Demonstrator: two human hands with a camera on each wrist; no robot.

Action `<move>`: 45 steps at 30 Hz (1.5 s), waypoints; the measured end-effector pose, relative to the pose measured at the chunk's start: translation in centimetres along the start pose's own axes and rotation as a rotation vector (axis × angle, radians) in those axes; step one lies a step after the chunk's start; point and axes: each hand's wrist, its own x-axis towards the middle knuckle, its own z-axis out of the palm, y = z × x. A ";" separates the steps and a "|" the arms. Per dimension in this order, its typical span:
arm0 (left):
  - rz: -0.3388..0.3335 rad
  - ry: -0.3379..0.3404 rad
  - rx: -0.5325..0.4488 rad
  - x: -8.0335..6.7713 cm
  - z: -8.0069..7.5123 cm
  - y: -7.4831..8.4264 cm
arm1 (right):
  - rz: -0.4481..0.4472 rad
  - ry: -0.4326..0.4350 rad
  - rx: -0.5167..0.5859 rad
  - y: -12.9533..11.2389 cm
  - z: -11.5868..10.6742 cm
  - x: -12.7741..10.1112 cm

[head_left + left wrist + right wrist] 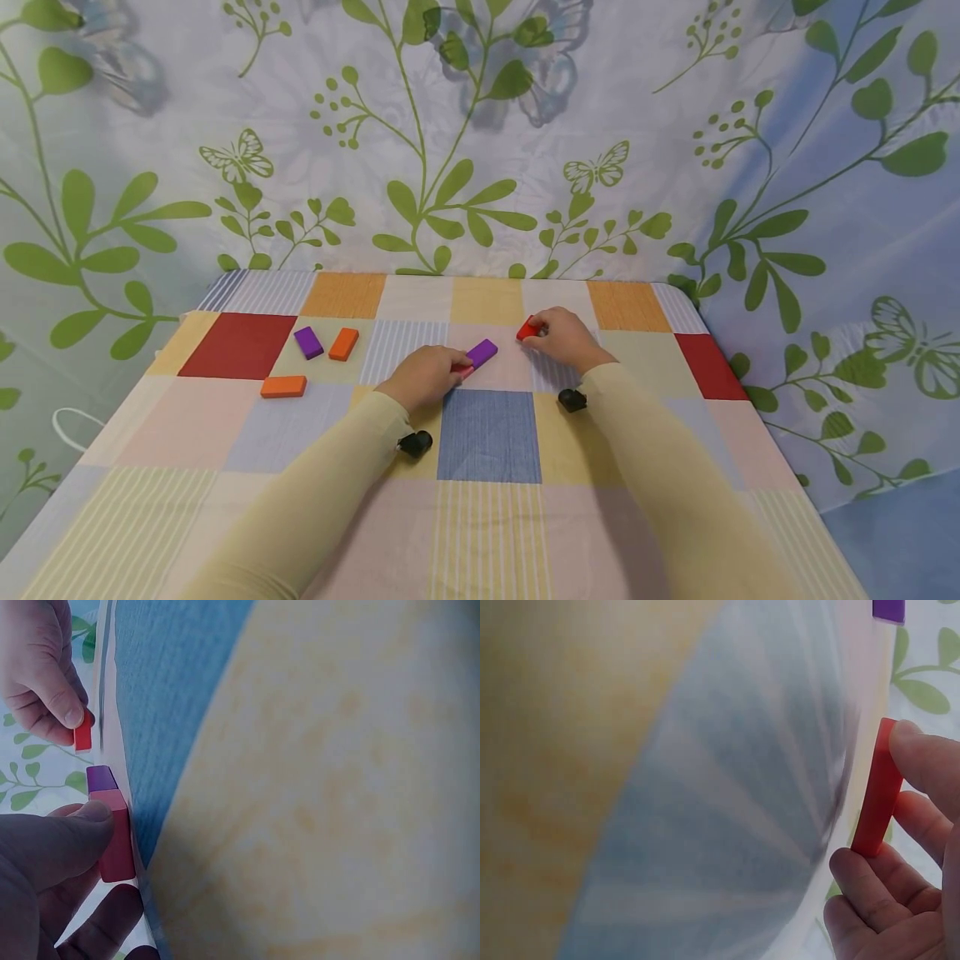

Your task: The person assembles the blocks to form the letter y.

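My left hand (456, 370) pinches a pink-red block (117, 838) lying flat on the patchwork tablecloth (487, 433); the thumb presses its top. The block's far end touches a purple block (482, 352), seen in the left wrist view as the purple block (100, 779). To the right, my right hand (536, 328) pinches a red block (527, 331) by its thin sides, standing on edge on the cloth. In the right wrist view the red block (877, 791) sits between thumb and fingers.
At the table's left lie another purple block (308, 342) and two orange blocks (344, 343) (283, 386). A leaf-print curtain (480, 150) hangs behind the table. The table's right edge (750, 400) drops off near my right arm.
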 end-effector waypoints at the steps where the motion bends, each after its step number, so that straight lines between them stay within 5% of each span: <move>1: 0.001 0.000 0.002 0.0 0.0 0.0 | -0.002 -0.001 0.002 -0.1 0.1 0.1; 45: 0.025 0.009 0.002 0.1 -0.1 -0.2 | -0.030 -0.036 -0.045 -2.6 1.4 1.1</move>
